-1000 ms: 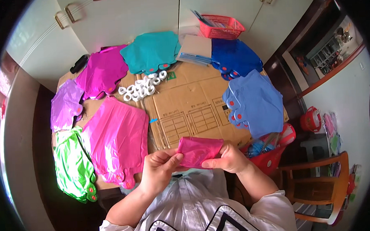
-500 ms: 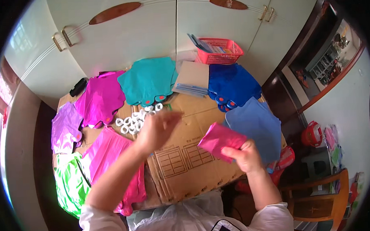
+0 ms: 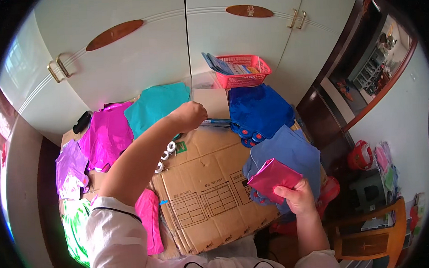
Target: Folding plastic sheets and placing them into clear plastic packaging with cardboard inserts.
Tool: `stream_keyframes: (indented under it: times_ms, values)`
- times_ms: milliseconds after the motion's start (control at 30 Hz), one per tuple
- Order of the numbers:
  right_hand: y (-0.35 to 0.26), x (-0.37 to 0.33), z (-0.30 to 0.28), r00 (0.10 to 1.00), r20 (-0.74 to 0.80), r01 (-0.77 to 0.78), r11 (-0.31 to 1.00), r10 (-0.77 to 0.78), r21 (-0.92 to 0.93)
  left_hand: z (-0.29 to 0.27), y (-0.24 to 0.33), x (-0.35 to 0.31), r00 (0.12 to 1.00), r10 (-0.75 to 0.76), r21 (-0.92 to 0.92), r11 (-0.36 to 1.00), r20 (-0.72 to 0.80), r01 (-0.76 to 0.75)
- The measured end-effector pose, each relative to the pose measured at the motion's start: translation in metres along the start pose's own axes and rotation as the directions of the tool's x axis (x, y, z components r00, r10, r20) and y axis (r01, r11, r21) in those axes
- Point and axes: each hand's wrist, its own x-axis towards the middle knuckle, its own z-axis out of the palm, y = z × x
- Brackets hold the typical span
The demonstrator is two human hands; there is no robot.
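Observation:
My right hand (image 3: pixel 296 196) grips a folded piece of shiny pink fabric (image 3: pixel 275 178) over the light blue fabric pile (image 3: pixel 292 154) at the right. My left arm stretches across the table. Its hand (image 3: pixel 191 117) is closed at the left edge of a stack of flat blue packets (image 3: pixel 217 123), beside a beige board (image 3: pixel 212 103). The fingertips are partly hidden, and whether they hold a packet cannot be made out. White rings (image 3: pixel 165 155) show partly behind my left forearm.
Fabric piles in teal (image 3: pixel 151 108), magenta (image 3: pixel 110 133), lilac (image 3: pixel 71 171), green (image 3: pixel 75 228) and dark blue (image 3: pixel 261 110) surround the cardboard tabletop (image 3: pixel 211 167). A red basket (image 3: pixel 243 79) stands against the cabinet. At lower right is a wooden chair (image 3: pixel 372 237).
My left hand has moved away from me, from above the white rings to the packet stack. The pink fabric stays in my right hand, now lower and over the light blue pile. The view has shifted.

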Motion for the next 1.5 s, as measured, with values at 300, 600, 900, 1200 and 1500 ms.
stream_keyframes:
  times_ms: [300,600,900,1200,1500]
  values:
    - [0.008,-0.004,-0.002,1.000,0.024,-0.005,0.998,0.003,0.068,-0.023,-0.009,-0.001,0.937,-0.272,-0.510,0.787,0.221,0.348]
    - [0.015,-0.010,-0.006,0.998,-0.002,-0.055,0.994,0.056,0.096,-0.023,-0.027,0.007,0.877,-0.261,-0.552,0.695,0.403,0.461]
    - [0.017,-0.010,0.001,0.999,0.015,-0.048,0.990,0.046,0.132,-0.010,-0.011,0.008,0.989,-0.138,-0.055,0.988,0.060,0.141]
    - [-0.016,-0.028,0.009,0.996,-0.028,0.091,0.980,-0.087,0.178,-0.073,0.062,-0.028,0.887,0.084,0.060,0.996,-0.453,-0.063]
    - [-0.006,-0.066,0.014,0.997,0.028,0.070,0.987,-0.074,0.143,-0.007,0.051,-0.071,0.870,-0.447,-0.471,0.734,0.208,0.489]
